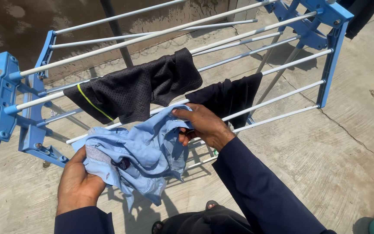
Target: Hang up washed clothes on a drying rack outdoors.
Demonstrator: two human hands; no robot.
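**A:** Biggest first. What fills the scene?

**B:** Concrete floor (pixel 325 151), sunlit, cracked on the right. On it a drying rack (pixel 5 104): blue plastic end frames, pale rods running from lower left to upper right.

**A:** What's on the rods?

**B:** Black mesh garment (pixel 135 89) with a thin yellow stripe, draped over the middle rods. Just right of it, a plain dark cloth (pixel 230 97), hanging over a nearer rod. The two look close, maybe touching at one corner; can't tell for sure.

**A:** And the piece being handled?

**B:** Light blue shirt (pixel 139 151), bunched and creased, at the near edge of the rack, in front of the mesh garment. Its long axis runs from lower left to upper right, roughly in line with the rods. The upper end rises to the right, against a near rod; a loose tail hangs down below the middle.

**A:** Hands?

**B:** Both in dark sleeves. Left hand (pixel 78 184) closed around the lower left end of the shirt, fingers tucked into the fabric, thumb hidden from me. Right hand (pixel 204 125) at the upper right end, fingers curled, pinching a fold at the top, knuckles toward the dark cloth.

**A:** Smallest bits?

**B:** Sandalled toes (pixel 211 203) showing at the bottom edge, under the shirt's shadow.
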